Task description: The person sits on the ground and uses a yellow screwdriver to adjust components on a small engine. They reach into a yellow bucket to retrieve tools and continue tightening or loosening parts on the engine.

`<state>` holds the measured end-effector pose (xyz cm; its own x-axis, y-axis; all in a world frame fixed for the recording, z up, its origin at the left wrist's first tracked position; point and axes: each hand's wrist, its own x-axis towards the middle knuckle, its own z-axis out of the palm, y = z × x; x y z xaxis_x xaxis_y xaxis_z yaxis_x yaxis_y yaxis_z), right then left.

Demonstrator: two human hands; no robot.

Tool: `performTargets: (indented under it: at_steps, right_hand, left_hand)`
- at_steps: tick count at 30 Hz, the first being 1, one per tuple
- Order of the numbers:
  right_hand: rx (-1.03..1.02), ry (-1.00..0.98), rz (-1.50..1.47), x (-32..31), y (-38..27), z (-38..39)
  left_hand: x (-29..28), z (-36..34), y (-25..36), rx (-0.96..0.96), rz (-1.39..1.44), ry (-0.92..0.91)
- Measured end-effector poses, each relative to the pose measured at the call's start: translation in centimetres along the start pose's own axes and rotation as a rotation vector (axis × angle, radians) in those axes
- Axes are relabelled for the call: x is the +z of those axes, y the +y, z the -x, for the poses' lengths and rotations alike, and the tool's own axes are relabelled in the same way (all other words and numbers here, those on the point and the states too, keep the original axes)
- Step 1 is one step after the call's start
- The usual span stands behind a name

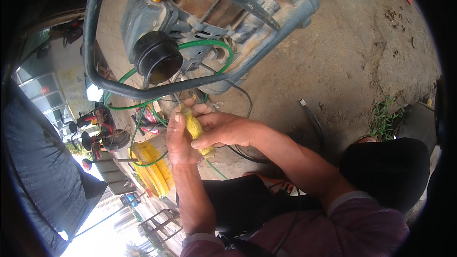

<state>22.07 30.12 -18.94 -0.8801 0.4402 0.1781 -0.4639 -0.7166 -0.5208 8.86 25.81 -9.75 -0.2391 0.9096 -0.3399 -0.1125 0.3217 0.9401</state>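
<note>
A screwdriver with a worn yellow handle is between my two hands, its thin shaft pointing up toward the machine. My right hand grips the handle, thumb pressed along its lower part. Close against its upper end, my left hand has its fingers curled round the handle and shaft. Just beyond stands a grey power machine inside a dark tubular frame. A round black cup-shaped part sticks out of its side. The screwdriver's tip is hard to make out among the parts under the frame.
A green cord loops around the machine and frame. A yellow metal piece lies at the left of my left forearm. A black cable with a bare end rests on the dirt floor. Motorbikes stand farther left.
</note>
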Motion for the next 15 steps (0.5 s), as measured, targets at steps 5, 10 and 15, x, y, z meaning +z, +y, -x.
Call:
performTargets:
  at_steps: [5,10,15]
  right_hand:
    - [0.077,-0.008,0.298,0.0,-1.8,0.5]
    - [0.171,-0.156,-0.255,-1.6,-1.6,1.5]
    - [0.04,-0.109,-0.092,-1.8,-0.3,0.5]
  left_hand:
    - [-0.8,-0.5,-0.3,0.024,-0.105,0.03]
    - [-0.6,-0.4,-0.1,-0.037,0.177,-0.01]
    - [0.0,-0.4,0.2,-0.031,0.172,-0.035]
